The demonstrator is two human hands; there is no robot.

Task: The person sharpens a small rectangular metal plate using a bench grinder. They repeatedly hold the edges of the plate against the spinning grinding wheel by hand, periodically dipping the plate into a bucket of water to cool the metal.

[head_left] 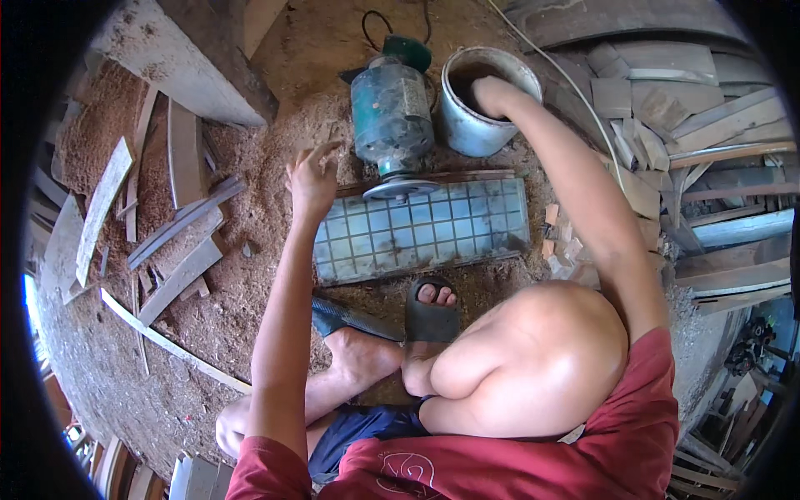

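My right hand [493, 95] reaches down into a white bucket [479, 133], whose inside looks dark; the rim and shadow hide its fingers. My left hand [313, 177] hangs over the sawdust, fingers loosely apart with nothing in them. Just right of it stands a green bench grinder [387, 112], worn and dusty. Its thin round disc [402, 190] sits at the near end, over the far edge of a rectangular tiled slab [425, 227] in pale blue squares. The bucket stands right of the grinder.
Curved wood offcuts [187, 225] lie in sawdust on the left, below a concrete post [179, 62]. More wood pieces [708, 125] are piled at the right. A pale cable [575, 83] runs past the bucket. My sandalled foot [433, 308] rests near the slab.
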